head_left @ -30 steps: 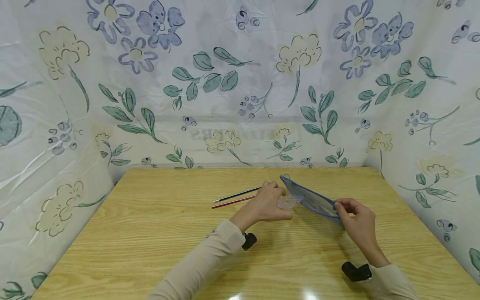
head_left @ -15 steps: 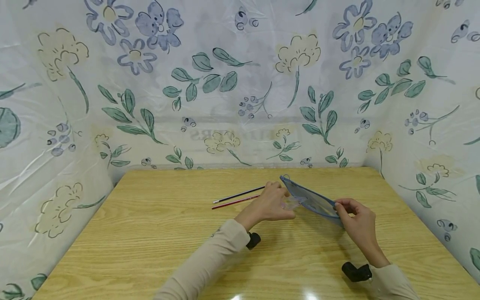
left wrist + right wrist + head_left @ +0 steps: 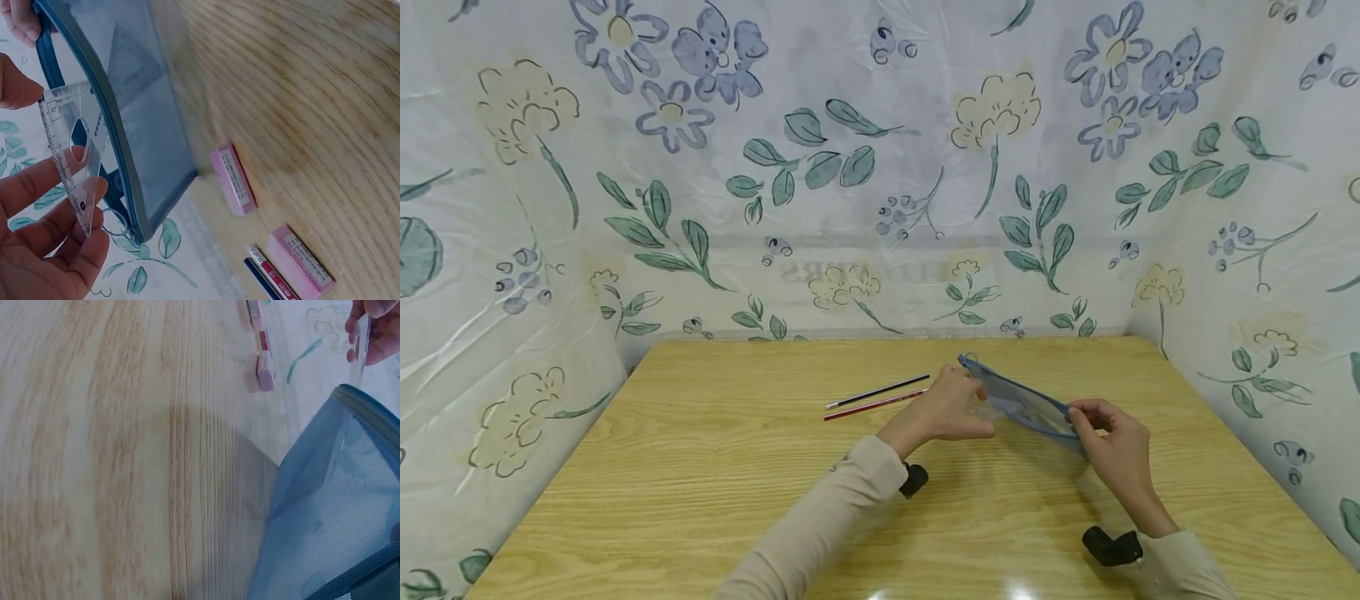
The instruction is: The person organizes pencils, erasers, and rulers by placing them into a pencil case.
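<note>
My left hand (image 3: 947,408) pinches a clear set square (image 3: 59,103) between thumb and fingertips. The set square's leading part sits in the open mouth of a blue mesh zip pouch (image 3: 1026,398). My right hand (image 3: 1116,437) grips the pouch's near right edge, keeping it raised and tilted above the table. In the left wrist view, a clear triangular shape (image 3: 136,65) shows through the mesh; whether it is a separate piece I cannot tell. The zip pull ring (image 3: 115,222) hangs at the pouch's far corner.
A dark pencil (image 3: 880,390) and a red pencil (image 3: 872,404) lie left of the pouch on the wooden table (image 3: 700,467). Two pink erasers (image 3: 234,180) rest near them, hidden behind my left hand in the head view. A floral curtain (image 3: 880,167) encloses the table's back and sides.
My left hand has shifted slightly to the right, and the set square has slid farther into the pouch's mouth. The right hand and pouch stay nearly still.
</note>
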Tool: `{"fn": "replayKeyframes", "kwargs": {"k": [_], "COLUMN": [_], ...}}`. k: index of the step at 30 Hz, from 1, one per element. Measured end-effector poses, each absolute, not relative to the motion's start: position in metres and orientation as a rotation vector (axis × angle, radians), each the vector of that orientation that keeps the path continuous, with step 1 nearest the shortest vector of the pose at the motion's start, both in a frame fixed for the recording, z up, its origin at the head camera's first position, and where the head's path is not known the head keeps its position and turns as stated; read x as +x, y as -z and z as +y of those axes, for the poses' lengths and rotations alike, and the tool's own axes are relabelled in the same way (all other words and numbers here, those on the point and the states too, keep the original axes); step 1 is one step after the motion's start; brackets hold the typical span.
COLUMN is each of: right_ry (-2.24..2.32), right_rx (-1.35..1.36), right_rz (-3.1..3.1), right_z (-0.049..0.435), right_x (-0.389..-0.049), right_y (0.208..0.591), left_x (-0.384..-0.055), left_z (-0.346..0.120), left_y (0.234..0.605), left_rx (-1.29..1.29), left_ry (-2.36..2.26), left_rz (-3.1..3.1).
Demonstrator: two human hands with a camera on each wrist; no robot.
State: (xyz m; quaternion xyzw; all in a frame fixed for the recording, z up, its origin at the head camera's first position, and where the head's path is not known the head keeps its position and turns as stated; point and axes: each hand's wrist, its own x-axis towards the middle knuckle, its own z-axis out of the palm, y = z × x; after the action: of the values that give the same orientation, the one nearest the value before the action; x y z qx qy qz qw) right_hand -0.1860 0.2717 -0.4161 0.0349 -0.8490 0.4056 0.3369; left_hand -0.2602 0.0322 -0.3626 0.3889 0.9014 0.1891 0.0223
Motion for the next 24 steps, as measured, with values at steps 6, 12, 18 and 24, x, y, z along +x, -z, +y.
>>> {"fn": "replayKeyframes", "kwargs": {"k": [6, 12, 18, 24], "right_ry": [-1.057, -1.059, -1.056, -1.051], "right_rx": [0.082, 0.085, 0.087, 0.094], "right_rz": [-2.224, -2.217, -2.215, -2.208], "right_z": [0.270, 0.270, 0.270, 0.269], "right_x": [-0.184, -0.184, -0.185, -0.185], "right_y": [0.418, 0.419, 0.418, 0.416], "left_x": [-0.261, -0.263, -0.266, -0.264], "left_z": [0.033, 0.037, 0.041, 0.043], "left_y": [0.366, 0.368, 0.368, 0.363], "left_rx": [1.239, 1.332, 1.355, 1.352], "left_ry": [-0.617, -0.568, -0.549, -0.495], "left_rz": [2.756, 2.777, 2.765, 2.757]}}
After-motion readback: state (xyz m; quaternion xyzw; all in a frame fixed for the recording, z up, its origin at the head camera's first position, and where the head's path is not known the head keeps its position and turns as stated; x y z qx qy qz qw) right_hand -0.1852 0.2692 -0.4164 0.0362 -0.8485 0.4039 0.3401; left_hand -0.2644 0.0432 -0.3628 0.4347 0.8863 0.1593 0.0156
